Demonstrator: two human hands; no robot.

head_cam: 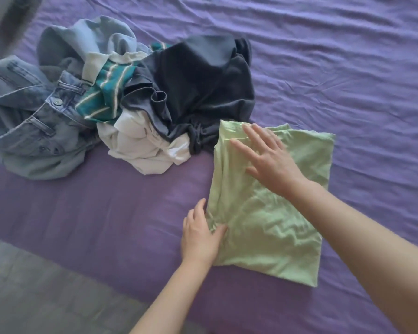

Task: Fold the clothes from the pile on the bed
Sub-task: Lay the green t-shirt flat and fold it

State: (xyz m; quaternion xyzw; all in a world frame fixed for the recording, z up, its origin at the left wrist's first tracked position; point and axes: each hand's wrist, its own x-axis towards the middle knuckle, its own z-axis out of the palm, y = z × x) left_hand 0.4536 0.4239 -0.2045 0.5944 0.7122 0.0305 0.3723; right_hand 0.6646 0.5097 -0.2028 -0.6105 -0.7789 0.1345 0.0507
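i see the green shirt point(273, 213) lying folded on the purple bed point(348, 68), just right of the pile point(130, 97). my right hand point(268, 155) lies flat on its upper part, fingers spread straight. my left hand point(199, 235) grips its lower left edge, thumb on top. the pile holds jeans point(34, 116), a dark top point(198, 85) and white cloth point(143, 145).

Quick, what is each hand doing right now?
Left hand: pinching the left edge of the green shirt.
Right hand: open, fingers straight, lying flat on the shirt.
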